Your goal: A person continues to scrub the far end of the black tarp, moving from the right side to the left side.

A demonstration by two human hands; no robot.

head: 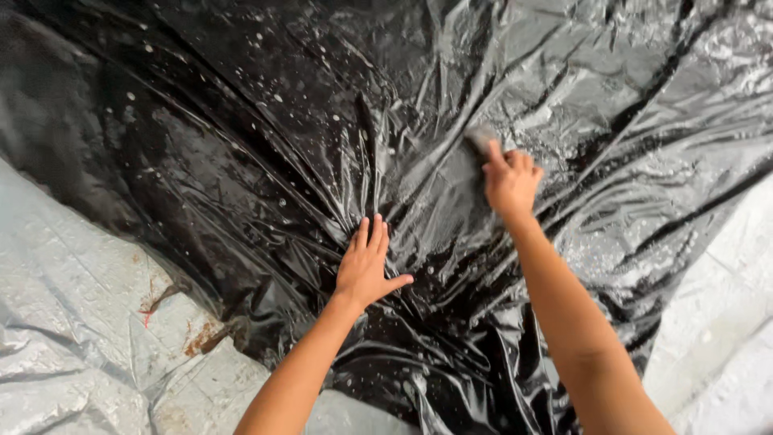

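Observation:
A large shiny black plastic sheet (266,137), wrinkled and speckled with white foam and water drops, covers most of the view. My left hand (366,266) lies flat on it with fingers spread, pressing the sheet down near the middle. My right hand (510,181) reaches farther up and to the right, fingers curled around a small grey sponge or scrubbing pad (481,138) that pokes out above the fingers and touches the sheet. The pad is blurred.
A pale grey tarpaulin (72,322) lies under the black sheet, showing at lower left with rusty brown stains (173,310) and again at the right edge (725,322). Folds and ridges run across the black sheet.

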